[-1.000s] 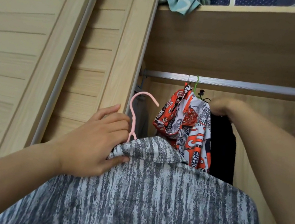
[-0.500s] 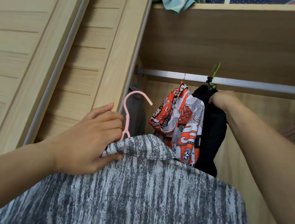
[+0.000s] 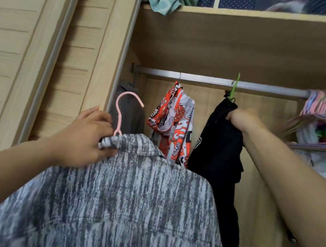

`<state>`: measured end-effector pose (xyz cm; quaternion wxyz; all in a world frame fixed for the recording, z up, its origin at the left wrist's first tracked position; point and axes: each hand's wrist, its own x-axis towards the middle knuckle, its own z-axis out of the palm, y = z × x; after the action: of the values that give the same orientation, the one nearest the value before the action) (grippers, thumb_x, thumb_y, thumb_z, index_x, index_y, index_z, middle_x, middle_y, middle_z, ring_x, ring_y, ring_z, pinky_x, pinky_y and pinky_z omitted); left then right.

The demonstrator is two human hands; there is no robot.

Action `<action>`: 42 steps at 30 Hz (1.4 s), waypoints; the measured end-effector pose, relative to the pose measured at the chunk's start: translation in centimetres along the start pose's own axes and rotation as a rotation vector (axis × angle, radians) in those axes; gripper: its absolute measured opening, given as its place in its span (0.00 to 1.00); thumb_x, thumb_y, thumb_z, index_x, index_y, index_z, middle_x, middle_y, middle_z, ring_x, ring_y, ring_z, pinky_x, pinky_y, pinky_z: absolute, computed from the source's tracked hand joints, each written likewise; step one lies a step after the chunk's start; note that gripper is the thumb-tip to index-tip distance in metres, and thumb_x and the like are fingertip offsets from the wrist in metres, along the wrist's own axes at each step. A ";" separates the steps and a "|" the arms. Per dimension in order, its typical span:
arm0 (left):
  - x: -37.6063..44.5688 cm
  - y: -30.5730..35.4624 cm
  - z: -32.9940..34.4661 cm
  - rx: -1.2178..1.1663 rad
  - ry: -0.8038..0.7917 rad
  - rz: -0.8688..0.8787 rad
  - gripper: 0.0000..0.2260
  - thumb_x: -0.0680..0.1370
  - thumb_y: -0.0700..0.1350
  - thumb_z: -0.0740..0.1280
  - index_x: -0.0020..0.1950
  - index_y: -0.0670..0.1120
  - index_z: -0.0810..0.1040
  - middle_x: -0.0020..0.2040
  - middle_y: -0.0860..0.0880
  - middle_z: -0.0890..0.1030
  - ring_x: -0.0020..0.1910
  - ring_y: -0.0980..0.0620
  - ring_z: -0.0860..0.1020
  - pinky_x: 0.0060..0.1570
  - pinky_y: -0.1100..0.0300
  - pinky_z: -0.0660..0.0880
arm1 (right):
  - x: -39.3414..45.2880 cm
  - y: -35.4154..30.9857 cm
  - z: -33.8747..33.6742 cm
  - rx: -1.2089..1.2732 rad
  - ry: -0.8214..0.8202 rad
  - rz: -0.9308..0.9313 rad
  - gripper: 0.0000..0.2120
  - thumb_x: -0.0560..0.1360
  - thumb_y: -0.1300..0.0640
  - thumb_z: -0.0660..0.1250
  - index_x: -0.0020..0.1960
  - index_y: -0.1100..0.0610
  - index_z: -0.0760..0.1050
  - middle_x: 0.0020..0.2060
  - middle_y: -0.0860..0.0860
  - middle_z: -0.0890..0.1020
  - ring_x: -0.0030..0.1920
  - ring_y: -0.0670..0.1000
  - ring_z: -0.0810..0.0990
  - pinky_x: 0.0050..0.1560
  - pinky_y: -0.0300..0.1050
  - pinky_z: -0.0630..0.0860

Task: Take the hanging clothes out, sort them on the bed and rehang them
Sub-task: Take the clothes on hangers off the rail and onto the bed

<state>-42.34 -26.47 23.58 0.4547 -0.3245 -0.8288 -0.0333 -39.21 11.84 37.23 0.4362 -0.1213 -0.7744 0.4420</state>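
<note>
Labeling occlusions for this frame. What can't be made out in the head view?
- Pink hanger: body hidden inside the grey streaked shirt; only the hook shows.
- Left hand: fingertips tucked under the shirt collar.
- Right hand: fingers buried in the black garment.
- Orange patterned shirt: its hanger not visible.
- Dark grey garment: mostly behind hand and hanger.

A single head-worn wide-angle camera looks forward and slightly upward into the open wardrobe from close range, the rail crossing the upper middle, the shelf along the top edge, both forearms entering from the bottom corners.
</note>
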 end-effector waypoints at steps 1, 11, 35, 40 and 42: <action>-0.5 1.1 -0.7 -0.043 -0.043 -0.071 0.23 0.71 0.75 0.55 0.42 0.57 0.75 0.50 0.56 0.79 0.59 0.56 0.74 0.75 0.51 0.59 | -0.5 0.6 -0.4 -0.001 -0.014 -0.002 0.04 0.77 0.64 0.65 0.51 0.60 0.73 0.42 0.58 0.76 0.34 0.52 0.71 0.31 0.40 0.70; -7.8 14.3 -9.1 -0.127 -0.348 -0.659 0.16 0.77 0.58 0.71 0.44 0.46 0.81 0.34 0.47 0.84 0.31 0.50 0.82 0.36 0.52 0.82 | -7.0 4.5 -11.5 0.241 -0.060 -0.075 0.06 0.74 0.61 0.69 0.51 0.60 0.77 0.40 0.55 0.78 0.42 0.54 0.77 0.31 0.40 0.68; -30.7 39.4 -40.2 -0.446 -0.491 -1.649 0.13 0.75 0.41 0.72 0.56 0.33 0.82 0.49 0.32 0.84 0.50 0.34 0.83 0.56 0.37 0.79 | -40.1 -1.9 -31.3 0.710 -0.578 -0.234 0.06 0.72 0.64 0.70 0.49 0.61 0.82 0.45 0.57 0.82 0.42 0.55 0.80 0.39 0.38 0.75; -35.7 45.2 -41.7 -0.806 -0.249 -1.682 0.15 0.78 0.45 0.68 0.61 0.36 0.80 0.51 0.34 0.84 0.51 0.37 0.83 0.59 0.38 0.78 | -54.5 5.4 -31.2 0.687 -0.725 -0.094 0.10 0.73 0.62 0.69 0.53 0.52 0.83 0.48 0.48 0.84 0.52 0.51 0.82 0.54 0.43 0.79; -36.7 47.0 -41.9 -0.865 -0.163 -1.667 0.16 0.77 0.44 0.69 0.61 0.36 0.80 0.49 0.35 0.85 0.48 0.38 0.84 0.55 0.39 0.80 | -58.5 8.7 -31.8 0.623 -0.747 -0.054 0.12 0.75 0.64 0.68 0.43 0.47 0.81 0.41 0.43 0.83 0.45 0.47 0.81 0.44 0.40 0.77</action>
<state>28.86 -22.78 8.31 0.0649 0.2308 -0.7388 -0.6298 18.46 1.71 4.40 0.1553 0.2020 -0.7118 0.6546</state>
